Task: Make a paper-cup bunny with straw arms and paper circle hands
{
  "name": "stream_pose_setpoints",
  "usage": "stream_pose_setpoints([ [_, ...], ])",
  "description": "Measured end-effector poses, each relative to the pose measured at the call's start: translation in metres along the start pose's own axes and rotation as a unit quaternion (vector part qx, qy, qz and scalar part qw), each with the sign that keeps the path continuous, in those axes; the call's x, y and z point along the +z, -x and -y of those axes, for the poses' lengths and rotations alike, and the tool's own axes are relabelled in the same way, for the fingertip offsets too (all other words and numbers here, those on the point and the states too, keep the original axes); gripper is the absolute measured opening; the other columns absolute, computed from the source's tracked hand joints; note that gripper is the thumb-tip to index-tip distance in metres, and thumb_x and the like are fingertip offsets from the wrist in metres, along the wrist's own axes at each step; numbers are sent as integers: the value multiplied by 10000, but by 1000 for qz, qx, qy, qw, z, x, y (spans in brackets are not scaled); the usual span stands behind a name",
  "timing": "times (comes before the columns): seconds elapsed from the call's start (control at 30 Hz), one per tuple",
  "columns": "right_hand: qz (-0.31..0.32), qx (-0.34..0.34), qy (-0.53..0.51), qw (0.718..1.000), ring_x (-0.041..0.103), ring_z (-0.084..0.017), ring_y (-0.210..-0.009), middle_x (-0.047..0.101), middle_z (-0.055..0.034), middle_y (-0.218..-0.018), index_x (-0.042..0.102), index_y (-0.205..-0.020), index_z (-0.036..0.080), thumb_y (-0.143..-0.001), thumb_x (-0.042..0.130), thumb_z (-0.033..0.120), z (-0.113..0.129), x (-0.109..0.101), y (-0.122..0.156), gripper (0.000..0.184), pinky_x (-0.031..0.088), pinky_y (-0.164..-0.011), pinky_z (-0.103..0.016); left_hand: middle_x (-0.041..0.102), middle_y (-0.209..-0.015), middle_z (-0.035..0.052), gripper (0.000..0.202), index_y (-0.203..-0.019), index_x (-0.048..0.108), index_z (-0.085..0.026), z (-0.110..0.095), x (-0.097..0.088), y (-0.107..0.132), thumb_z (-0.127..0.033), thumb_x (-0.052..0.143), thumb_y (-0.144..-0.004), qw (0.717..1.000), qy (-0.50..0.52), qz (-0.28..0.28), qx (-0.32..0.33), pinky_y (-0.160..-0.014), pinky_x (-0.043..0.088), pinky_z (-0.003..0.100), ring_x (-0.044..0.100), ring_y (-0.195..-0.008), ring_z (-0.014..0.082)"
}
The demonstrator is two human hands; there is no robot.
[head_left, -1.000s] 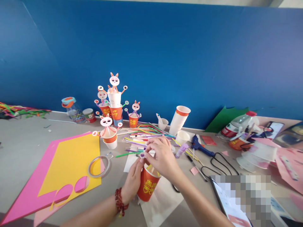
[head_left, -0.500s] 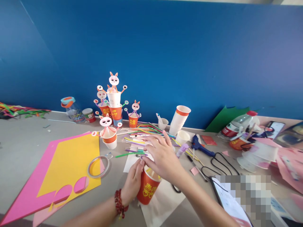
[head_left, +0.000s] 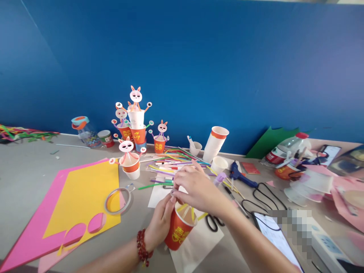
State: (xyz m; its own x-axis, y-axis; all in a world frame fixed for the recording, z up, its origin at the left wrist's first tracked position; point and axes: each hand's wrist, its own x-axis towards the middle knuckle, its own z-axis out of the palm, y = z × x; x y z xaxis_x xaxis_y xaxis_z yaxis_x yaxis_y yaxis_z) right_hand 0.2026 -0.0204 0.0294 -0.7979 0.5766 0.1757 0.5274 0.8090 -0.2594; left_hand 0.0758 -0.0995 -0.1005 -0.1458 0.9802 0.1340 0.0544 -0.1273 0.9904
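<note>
My left hand [head_left: 160, 220] is wrapped round the far left side of a red paper cup [head_left: 180, 229] with yellow characters, which leans slightly. Yellow strips [head_left: 186, 208] show inside its mouth, and one sticks out past the right rim. My right hand [head_left: 196, 187] arches over the back of the rim, fingers curled down to meet my left thumb. What its fingertips pinch is hidden from me. Below the cup lies a white sheet [head_left: 199, 240], with black scissors handles [head_left: 213, 223] beside the right forearm.
Several bunny figures in paper cups [head_left: 136, 119] stand at the back left. Yellow paper [head_left: 85, 189] and a tape roll [head_left: 106, 204] lie left. Colored sticks [head_left: 170, 161] spread behind my hands. A blue glue gun [head_left: 241, 177], its cable, a phone [head_left: 274, 237] and a power strip [head_left: 327, 242] are right.
My right hand's raised fingers have curled down toward the left thumb at the rim. The cup has tipped a little to the right, showing more yellow strips, and the scissors handles show more.
</note>
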Motion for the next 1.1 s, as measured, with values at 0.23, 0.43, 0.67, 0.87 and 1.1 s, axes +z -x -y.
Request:
stream_pose_setpoints([
  [0.23, -3, -19, -31, 999, 604, -198, -816, 684, 26, -727, 644, -673, 230, -808, 644, 177, -1, -4, -5, 145, 360, -938, -410, 714, -984, 70, 426, -902, 673, -198, -5, -3, -1, -536, 418, -954, 1000, -4, 2, 13, -859, 506, 303, 638, -912, 222],
  [0.43, -4, -20, -21, 1000, 631, -210, -848, 716, 20, -751, 672, -677, 239, -812, 658, 189, -1, -7, -5, 144, 371, -940, -403, 715, -990, 65, 412, -906, 676, -205, -9, -3, -2, -534, 431, -948, 1000, 8, -6, 19, -877, 505, 303, 642, -909, 220],
  [0.67, -127, 36, -115, 984, 540, -282, -1232, 630, -62, -1312, 611, -1249, 256, -890, 632, 337, -10, -23, 6, 368, 396, -1038, -446, 701, -921, 65, 416, -848, 654, -188, -21, -3, -6, -482, 387, -973, 999, 54, 7, 0, -902, 497, 302, 640, -932, 217],
  [0.87, -353, 137, -342, 860, 595, -267, -1116, 571, -112, -1314, 499, -1310, 263, -951, 513, 456, -38, 27, 34, 408, 490, -953, -424, 706, -1113, 74, 385, -966, 694, -213, 2, -14, -6, -517, 463, -919, 993, 25, -106, -44, -1052, 429, 366, 601, -1139, 265],
  [1.1, -140, 99, -547, 819, 567, -322, -1203, 584, -141, -1293, 283, -1482, 281, -771, 664, 659, -37, 113, 61, 891, 434, -1029, -490, 697, -1171, 70, 361, -1071, 694, -250, 54, -22, -5, -491, 500, -885, 972, -139, -182, 51, -1056, 455, 395, 602, -1173, 264],
])
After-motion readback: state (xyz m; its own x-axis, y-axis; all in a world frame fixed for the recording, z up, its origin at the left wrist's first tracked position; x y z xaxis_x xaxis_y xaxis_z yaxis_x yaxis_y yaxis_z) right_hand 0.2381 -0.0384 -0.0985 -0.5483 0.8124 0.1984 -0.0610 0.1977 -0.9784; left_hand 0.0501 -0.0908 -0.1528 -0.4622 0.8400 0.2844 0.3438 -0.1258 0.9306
